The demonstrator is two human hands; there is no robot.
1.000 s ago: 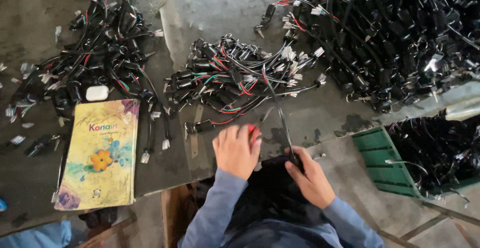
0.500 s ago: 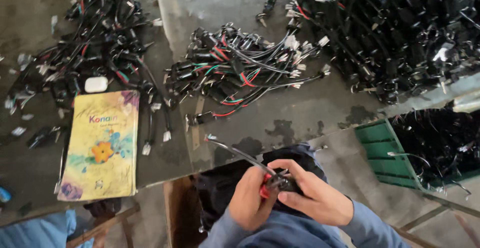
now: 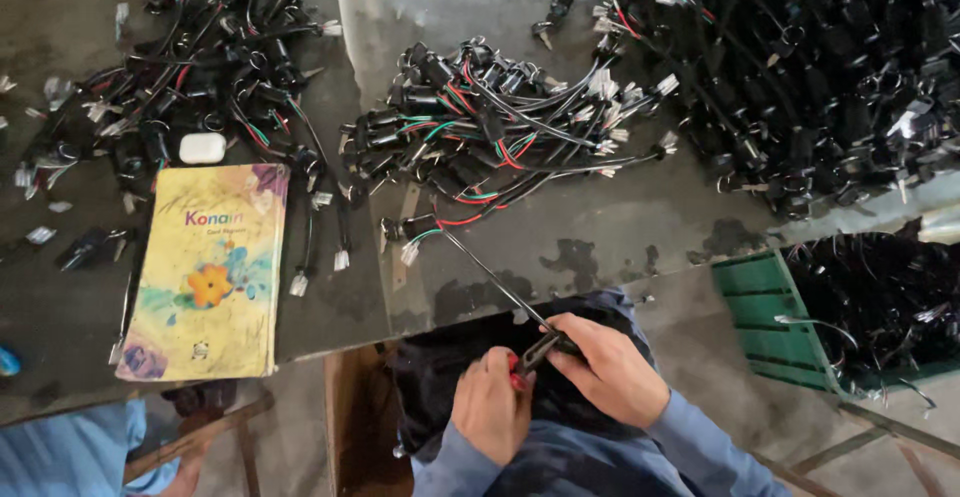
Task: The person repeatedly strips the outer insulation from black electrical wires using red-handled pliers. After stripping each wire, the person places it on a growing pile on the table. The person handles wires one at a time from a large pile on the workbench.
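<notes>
My left hand [image 3: 490,405] grips a small tool with red handles [image 3: 522,365] below the table's front edge, over my lap. My right hand [image 3: 610,367] holds the near end of a black sleeved wire harness [image 3: 490,285]. The harness runs up and left onto the table to a black plug with a white connector [image 3: 410,237]. The tool's jaws meet the wire right between my two hands. Just beyond lies a medium heap of black harnesses with red and green wires [image 3: 490,122].
A yellow flowered notebook [image 3: 205,272] lies at the table's left, a small white case [image 3: 202,148] above it. More harness piles sit far left [image 3: 200,57] and far right [image 3: 800,67]. A green crate [image 3: 765,322] with black harnesses stands low right. A blue sleeve [image 3: 60,452] shows bottom left.
My hands have drawn back from the table edge down over my lap. The harness now stretches from the table to my hands, and the tool sits at its end.
</notes>
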